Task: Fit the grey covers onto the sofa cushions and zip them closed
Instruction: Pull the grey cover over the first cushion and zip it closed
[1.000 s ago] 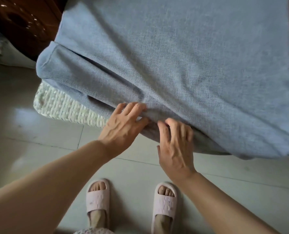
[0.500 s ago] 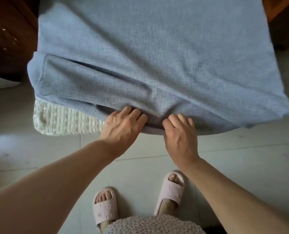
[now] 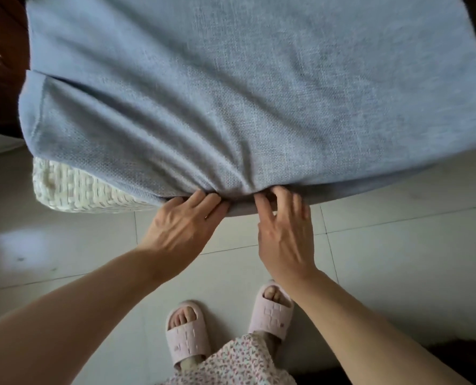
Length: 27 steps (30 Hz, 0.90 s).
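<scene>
A large sofa cushion in a grey-blue woven cover (image 3: 245, 87) fills the upper part of the view. Its near edge hangs over the floor. The cream inner cushion (image 3: 75, 190) shows uncovered at the lower left corner. My left hand (image 3: 184, 226) and my right hand (image 3: 284, 234) sit side by side at the middle of the near edge. Both pinch the cover's hem, and the fabric bunches into folds above them. No zip is visible; the fingertips are partly tucked under the edge.
Pale floor tiles (image 3: 398, 259) lie below the cushion. My feet in pink slippers (image 3: 185, 337) stand close to the edge. Dark wooden furniture (image 3: 0, 65) stands at the far left, and a dark object (image 3: 464, 354) sits at the lower right.
The hands have pulled the cover's near edge toward me, so more fabric covers the cream cushion. Folds have gathered above the hands. The view has shifted and my feet have stepped.
</scene>
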{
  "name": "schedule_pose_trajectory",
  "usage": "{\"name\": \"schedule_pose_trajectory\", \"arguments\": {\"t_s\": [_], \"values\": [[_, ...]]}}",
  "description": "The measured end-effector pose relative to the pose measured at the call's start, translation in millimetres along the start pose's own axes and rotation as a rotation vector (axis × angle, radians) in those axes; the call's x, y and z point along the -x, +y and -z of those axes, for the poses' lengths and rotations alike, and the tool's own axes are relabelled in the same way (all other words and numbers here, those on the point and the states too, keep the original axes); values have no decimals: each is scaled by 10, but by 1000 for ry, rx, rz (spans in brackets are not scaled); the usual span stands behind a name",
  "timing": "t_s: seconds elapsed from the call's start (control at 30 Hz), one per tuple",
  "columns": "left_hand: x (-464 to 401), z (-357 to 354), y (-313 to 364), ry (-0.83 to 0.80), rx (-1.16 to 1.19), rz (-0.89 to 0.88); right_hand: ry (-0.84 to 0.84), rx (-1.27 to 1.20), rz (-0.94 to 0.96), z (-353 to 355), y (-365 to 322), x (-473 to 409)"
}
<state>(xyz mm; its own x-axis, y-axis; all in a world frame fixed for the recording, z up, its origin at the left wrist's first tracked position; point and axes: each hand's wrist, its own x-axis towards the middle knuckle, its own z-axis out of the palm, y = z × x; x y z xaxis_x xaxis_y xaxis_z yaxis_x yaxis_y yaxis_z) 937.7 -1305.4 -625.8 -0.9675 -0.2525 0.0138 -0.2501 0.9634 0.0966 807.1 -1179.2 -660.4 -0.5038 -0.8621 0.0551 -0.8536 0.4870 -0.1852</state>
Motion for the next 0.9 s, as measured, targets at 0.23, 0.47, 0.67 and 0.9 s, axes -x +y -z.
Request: {"name": "schedule_pose_trajectory", "arguments": {"t_s": [0.23,0.47,0.67,0.9], "values": [[-326,304,-101,-24,-59,-71,34,-63,-6,184,60,-91],[-430,320,-299,-139,-82,-236,-22,-81,-76,192,-80,-84],[-348,308,-628,-196,-152,-498,21,-46,-225,103,-319,-11],[-295,258,-680,-83,-385,-679,191,-66,-487,-16,-699,-67]]}}
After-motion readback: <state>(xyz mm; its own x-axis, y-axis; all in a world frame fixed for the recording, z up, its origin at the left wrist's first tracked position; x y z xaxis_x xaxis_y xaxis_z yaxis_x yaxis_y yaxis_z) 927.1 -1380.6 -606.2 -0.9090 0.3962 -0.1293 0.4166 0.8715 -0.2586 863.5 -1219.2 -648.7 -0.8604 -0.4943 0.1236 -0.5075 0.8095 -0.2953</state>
